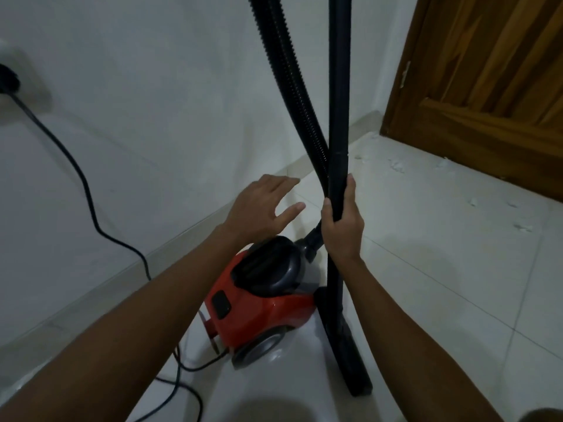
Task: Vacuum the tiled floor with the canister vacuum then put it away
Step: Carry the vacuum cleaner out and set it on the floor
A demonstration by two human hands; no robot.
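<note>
A red and black canister vacuum (262, 303) sits on the white tiled floor (441, 269) beside the wall. Its black wand (338, 102) stands upright, with the floor head (344, 345) resting on the tiles to the right of the canister. My right hand (342, 223) is shut around the wand at mid height. The ribbed black hose (289, 86) rises from the canister's front and crosses behind the wand. My left hand (265, 205) hovers open above the canister, fingers spread, touching nothing.
A black power cord (79, 178) runs from a wall plug (7, 79) at the far left down to the floor behind the canister. A brown wooden door (487, 86) stands at the upper right. Small white scraps (396, 166) lie on the tiles near the door.
</note>
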